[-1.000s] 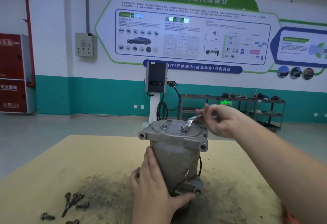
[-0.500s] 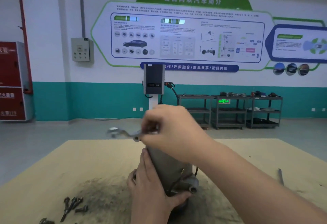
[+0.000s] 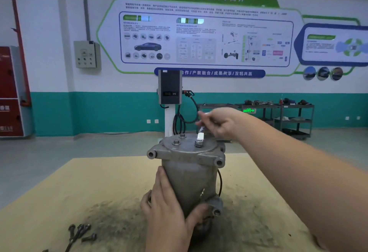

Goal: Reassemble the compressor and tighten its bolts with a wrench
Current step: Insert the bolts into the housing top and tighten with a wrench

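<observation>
Wrench (image 3: 200, 134) sits on a bolt (image 3: 198, 143), handle pinched in right-hand fingers (image 3: 211, 121).

Right hand (image 3: 221, 124) swung wrench (image 3: 200, 135) back right, apparently reseated on bolt (image 3: 198, 143).

A grey cast-metal compressor (image 3: 189, 174) stands upright near the middle of the tan board surface (image 3: 79, 182). The left hand (image 3: 169, 210) wraps its lower body from the near side. The right hand (image 3: 221, 122) holds a silver wrench (image 3: 200, 135) on a top bolt (image 3: 198, 143). Loose dark bolts (image 3: 81, 231) lie toward the near left corner.
</observation>
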Tool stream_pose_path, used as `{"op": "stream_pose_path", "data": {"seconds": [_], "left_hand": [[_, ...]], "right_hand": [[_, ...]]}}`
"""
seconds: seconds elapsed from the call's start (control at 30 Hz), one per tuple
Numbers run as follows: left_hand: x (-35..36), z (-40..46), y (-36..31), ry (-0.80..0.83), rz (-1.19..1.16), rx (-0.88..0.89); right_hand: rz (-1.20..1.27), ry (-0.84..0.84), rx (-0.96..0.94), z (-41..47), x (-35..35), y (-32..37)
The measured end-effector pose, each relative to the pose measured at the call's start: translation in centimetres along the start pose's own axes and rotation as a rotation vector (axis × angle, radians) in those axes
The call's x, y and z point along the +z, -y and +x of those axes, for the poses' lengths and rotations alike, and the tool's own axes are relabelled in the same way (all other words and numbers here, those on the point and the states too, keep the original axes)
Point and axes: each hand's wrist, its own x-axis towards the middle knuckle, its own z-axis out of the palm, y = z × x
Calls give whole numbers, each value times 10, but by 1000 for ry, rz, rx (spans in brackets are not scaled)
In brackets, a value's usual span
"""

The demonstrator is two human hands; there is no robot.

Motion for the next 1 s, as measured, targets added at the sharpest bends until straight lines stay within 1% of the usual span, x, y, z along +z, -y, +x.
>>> {"op": "stream_pose_path", "data": {"seconds": [0.07,0.1,0.13,0.2,0.27,0.3,0.33,0.4,0.47,0.5,0.57,0.63,0.7,0.77,0.8,0.87,0.9,0.93,1.0], "left_hand": [[0,-2,0,-44,-17,-1],[2,-3,0,-73,-23,2],[3,-5,1,-98,-35,8],[7,-7,2,-125,-88,29],[10,-9,4,-142,-140,47],[11,-8,4,-151,-157,53],[11,-8,3,-158,-174,58],[11,-7,1,-171,-218,62],[11,-7,0,-197,-281,46],[11,-7,-1,-221,-305,40],[12,-7,-1,-273,-343,48],[10,-9,-1,-296,-406,18],[10,-10,-1,-275,-480,-49],[12,-9,3,-266,-547,-81],[14,-7,4,-271,-544,-91],[16,-6,5,-254,-512,-137],[16,-6,5,-229,-496,-150],[15,-7,5,-210,-484,-148],[12,-10,3,-191,-487,-136]], "right_hand": [[270,5,-73,-14,-27,-9],[352,4,-128,-22,-37,-16],[378,4,-186,-31,-46,-25],[343,13,-332,-51,-57,-42],[252,18,-564,-70,-62,-58],[137,22,-706,-81,-60,-65],[-32,29,-854,-91,-56,-71],[-462,27,-1135,-105,-43,-80],[-875,81,-1334,-111,-22,-81],[-1058,129,-1375,-113,-8,-78],[-1391,205,-1316,-108,23,-68],[-1649,243,-1181,-97,54,-61],[-1764,244,-1035,-77,78,-56],[-1823,192,-908,-53,92,-48],[-1841,174,-819,-39,96,-43],[-1794,135,-651,-16,94,-30],[-1684,98,-573,-5,90,-24],[-1514,67,-482,4,84,-17],[-1044,36,-257,14,61,-5]]}}
